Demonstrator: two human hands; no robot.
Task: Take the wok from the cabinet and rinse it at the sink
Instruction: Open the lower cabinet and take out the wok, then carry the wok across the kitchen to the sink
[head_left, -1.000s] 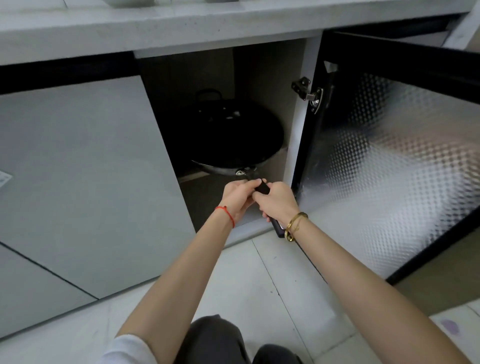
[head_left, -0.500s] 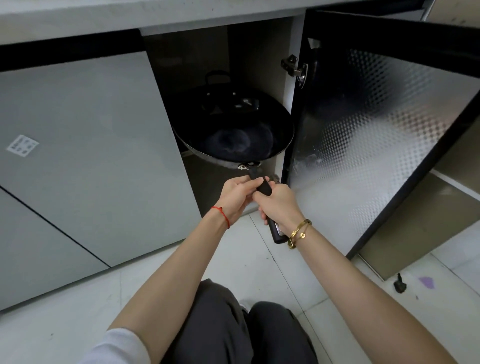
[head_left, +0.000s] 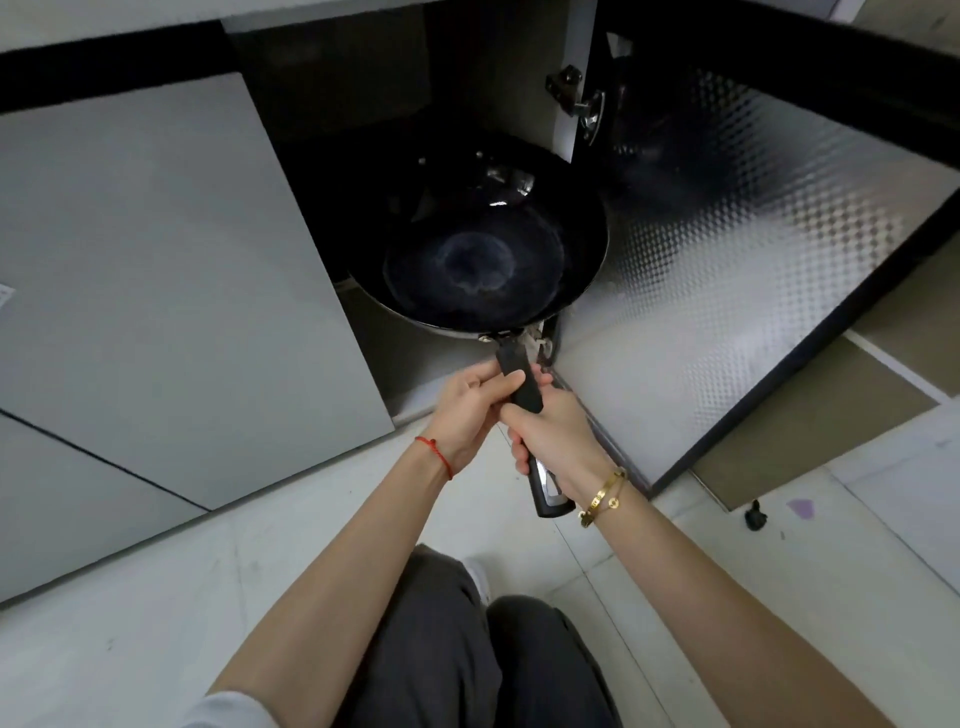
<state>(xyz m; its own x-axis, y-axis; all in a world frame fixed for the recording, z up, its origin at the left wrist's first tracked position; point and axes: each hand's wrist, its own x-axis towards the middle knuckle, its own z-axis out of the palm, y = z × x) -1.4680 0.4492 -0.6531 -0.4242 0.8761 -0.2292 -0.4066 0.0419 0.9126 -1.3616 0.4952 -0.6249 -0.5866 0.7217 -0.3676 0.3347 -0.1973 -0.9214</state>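
We hold the wok (head_left: 475, 249) at centre frame, its bowl half out of the open cabinet (head_left: 363, 104) mouth. Both hands wrap the black handle (head_left: 519, 382): left hand (head_left: 467, 410) curled near the bowl, right hand (head_left: 556, 441) clenched behind it. Handle axis runs from the bowl down toward lower right; bowl lies up-frame of both grips. No sink in view.

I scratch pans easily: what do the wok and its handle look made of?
The wok looks like dark, glossy metal, perhaps seasoned steel or coated: highlights, pale rim edge. Its handle looks matte black plastic, with a shiny metal inlay near the end.
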